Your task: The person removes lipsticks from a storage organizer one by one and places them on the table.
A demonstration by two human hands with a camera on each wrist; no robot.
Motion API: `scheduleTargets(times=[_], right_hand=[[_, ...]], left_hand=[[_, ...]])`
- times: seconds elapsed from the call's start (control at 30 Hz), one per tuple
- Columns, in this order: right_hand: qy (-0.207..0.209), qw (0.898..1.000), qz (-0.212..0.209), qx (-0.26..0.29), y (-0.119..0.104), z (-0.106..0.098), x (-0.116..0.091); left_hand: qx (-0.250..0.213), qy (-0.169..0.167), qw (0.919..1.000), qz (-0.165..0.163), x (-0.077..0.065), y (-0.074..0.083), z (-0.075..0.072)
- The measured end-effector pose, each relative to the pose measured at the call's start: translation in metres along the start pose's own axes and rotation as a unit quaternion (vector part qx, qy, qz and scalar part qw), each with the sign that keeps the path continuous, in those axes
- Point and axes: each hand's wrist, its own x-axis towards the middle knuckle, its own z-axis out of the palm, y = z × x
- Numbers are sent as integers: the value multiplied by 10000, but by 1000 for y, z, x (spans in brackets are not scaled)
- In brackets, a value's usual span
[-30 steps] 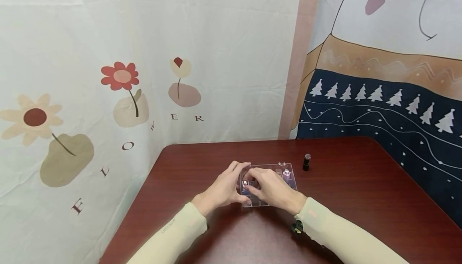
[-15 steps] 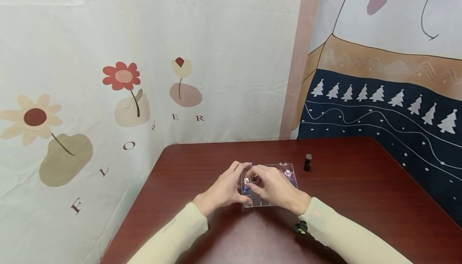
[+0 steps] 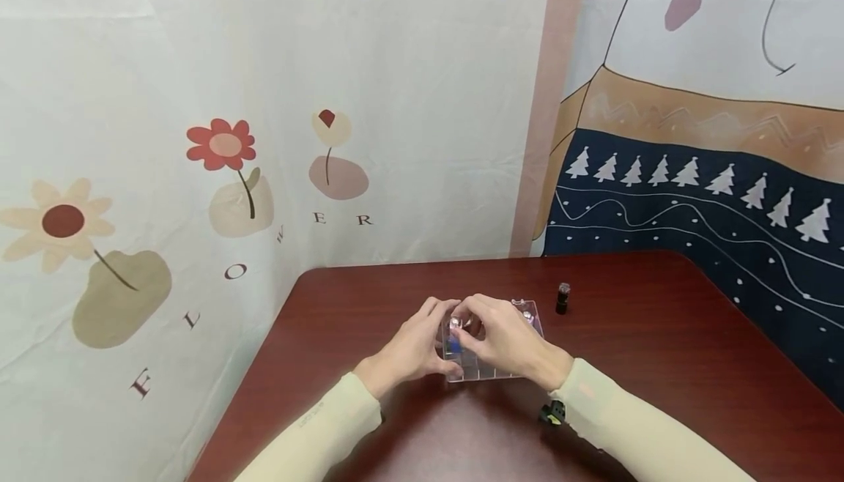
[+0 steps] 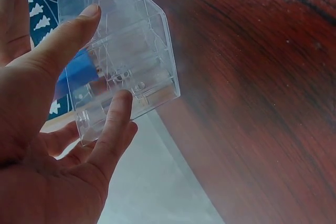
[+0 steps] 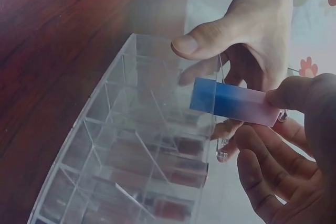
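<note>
We are watching the right hand pinching a blue-and-pink tube at the clear case's left end, raising it higher than a second ago, its blue end apparently still sitting inside the rim. We are judging it nearly out, while the left hand, thumb and fingers spreading wide, is gripping the case's left end.

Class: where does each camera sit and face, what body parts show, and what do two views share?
On head: faces forward and down; table, sleeves, left grip, right grip.
On left wrist: faces clear box; left grip at left.
On right wrist: faces box, blue-and-pink tube; both grips.
Both wrist views share the box and left grip.
</note>
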Motion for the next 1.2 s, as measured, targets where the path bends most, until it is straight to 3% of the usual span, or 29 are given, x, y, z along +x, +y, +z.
scheduleTargets(times=[0.43,0.9,1.2], right_hand=[[79,9996,284,8,-1,-17,-4],[425,9983,335,-217,10,-45,-8],[496,9975,400,-303,17,-48,-18]], left_hand=[[-320,-18,9995,-39,-2,1,4],[-316,44,9995,-45,-1,0,0],[-421,25,9991,-67,-5,3,1]])
